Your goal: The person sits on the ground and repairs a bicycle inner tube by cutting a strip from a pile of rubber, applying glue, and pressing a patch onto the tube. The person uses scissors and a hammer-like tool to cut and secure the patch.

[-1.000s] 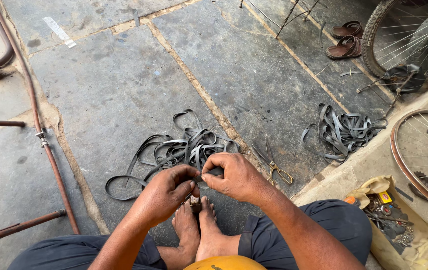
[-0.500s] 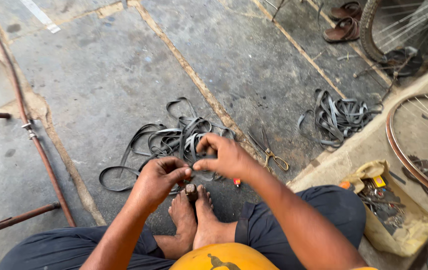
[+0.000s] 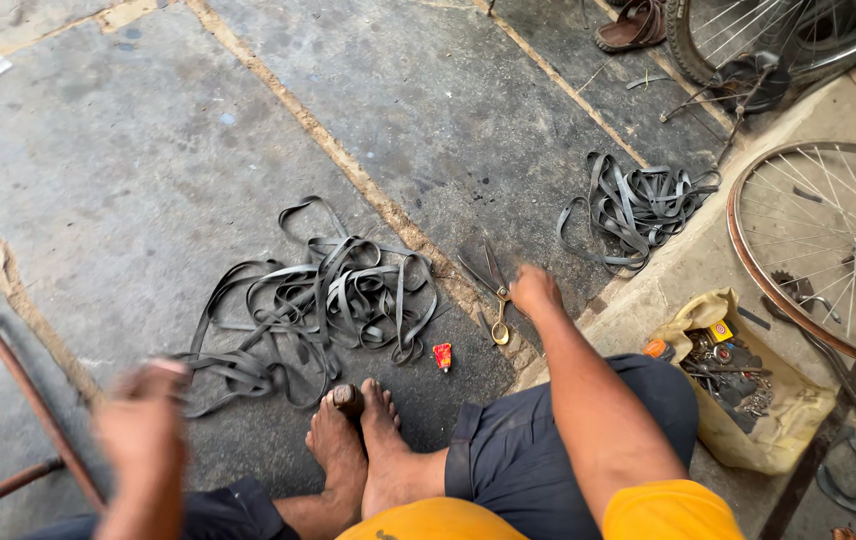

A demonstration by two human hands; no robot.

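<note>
Scissors (image 3: 491, 290) with yellow handles lie on the stone floor (image 3: 148, 150), long axis running away from the person, blades pointing up-left. Right hand (image 3: 534, 289) rests just beside them, fingers curled, grip unclear. Left hand (image 3: 143, 415) is blurred; fingers cannot be told. Two piles of black rubber strips: one (image 3: 318, 300) before the feet, one (image 3: 638, 205) farther right.

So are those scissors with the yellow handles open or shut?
Open. The yellow-handled metal scissors lie flat on the grey stone floor, their two blades spread apart in a V, just beside the right hand.
</note>
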